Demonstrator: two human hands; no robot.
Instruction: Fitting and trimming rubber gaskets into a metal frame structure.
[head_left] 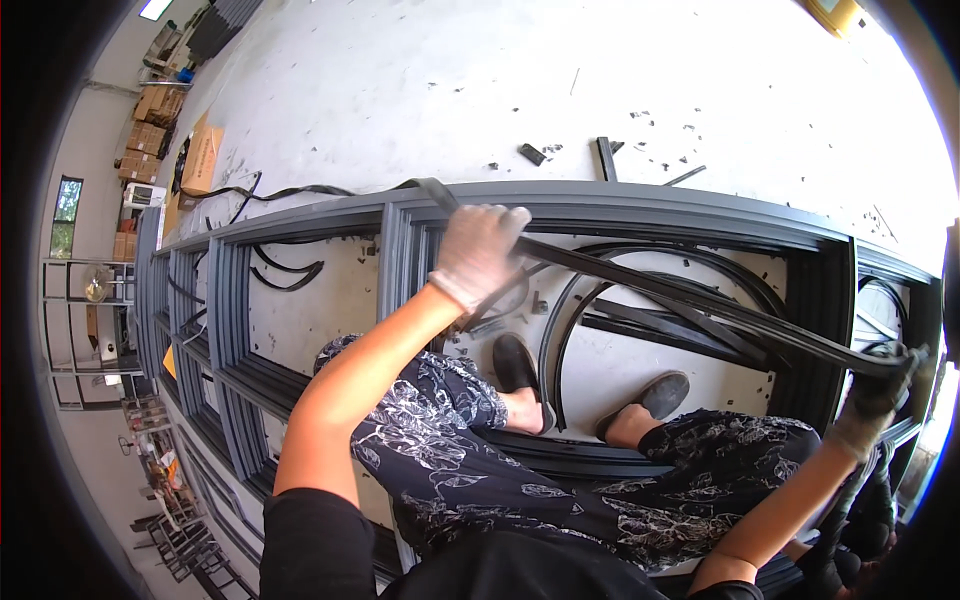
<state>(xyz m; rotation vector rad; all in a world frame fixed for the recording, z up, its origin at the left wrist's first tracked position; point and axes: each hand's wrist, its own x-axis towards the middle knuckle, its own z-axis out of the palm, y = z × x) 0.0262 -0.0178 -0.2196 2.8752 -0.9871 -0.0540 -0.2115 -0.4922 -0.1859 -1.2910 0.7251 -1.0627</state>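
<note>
A long black rubber sealing strip (690,297) stretches between my two gloved hands, above an opening in a stack of dark grey metal window frames (395,265). My left hand (482,252), in a pale glove, is closed round it near the far rail. Beyond that hand the strip runs on left, over the rail. At the far right my right hand (880,395), in a dirtied glove, grips the strip's other stretch; its fingers are partly in shadow. Coiled black strips (560,330) lie on the floor inside the opening.
My feet in dark shoes (662,396) stand inside the frame opening. Black offcuts (532,154) are scattered on the pale floor beyond. Cardboard boxes (150,137) are stacked at the far left, and a yellow bucket (835,15) stands at the top right.
</note>
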